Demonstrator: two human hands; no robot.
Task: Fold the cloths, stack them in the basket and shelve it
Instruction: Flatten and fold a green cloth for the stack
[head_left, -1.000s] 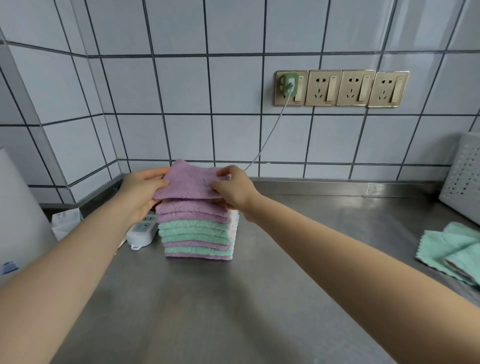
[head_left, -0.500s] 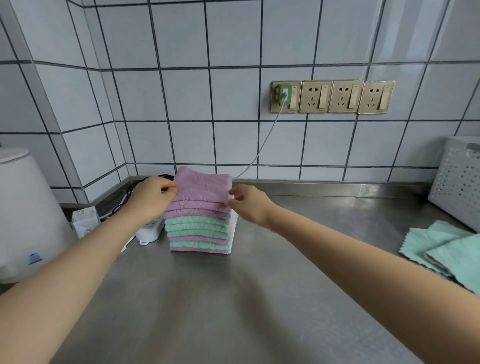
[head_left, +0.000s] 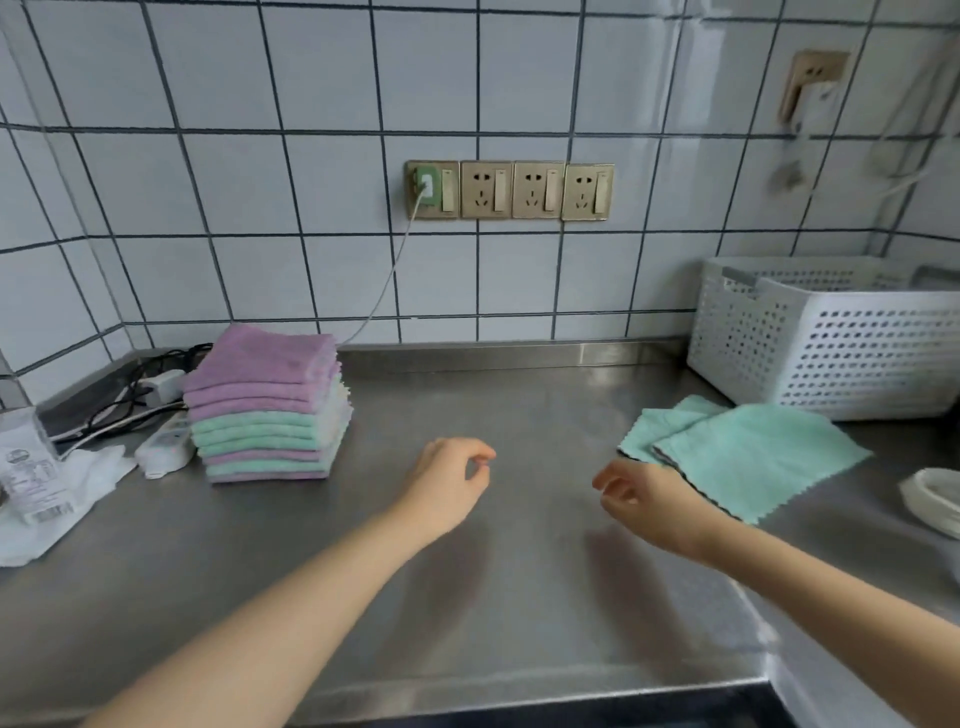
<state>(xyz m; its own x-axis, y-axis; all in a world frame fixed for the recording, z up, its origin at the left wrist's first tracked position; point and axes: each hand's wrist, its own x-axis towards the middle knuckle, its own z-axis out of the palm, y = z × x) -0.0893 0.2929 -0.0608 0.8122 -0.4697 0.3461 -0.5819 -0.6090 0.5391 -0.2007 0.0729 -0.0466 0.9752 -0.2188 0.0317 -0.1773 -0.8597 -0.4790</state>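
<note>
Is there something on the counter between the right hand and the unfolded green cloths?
Nothing visible. The right hand hovers just left of the green cloths, with only bare steel counter between them. The white basket stands behind the cloths.

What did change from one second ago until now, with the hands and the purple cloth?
Both hands let go of the purple cloth, which now lies on top of the folded stack. The left hand and right hand drew back toward the person and hang empty above the counter. The stack stayed in its place.
</note>
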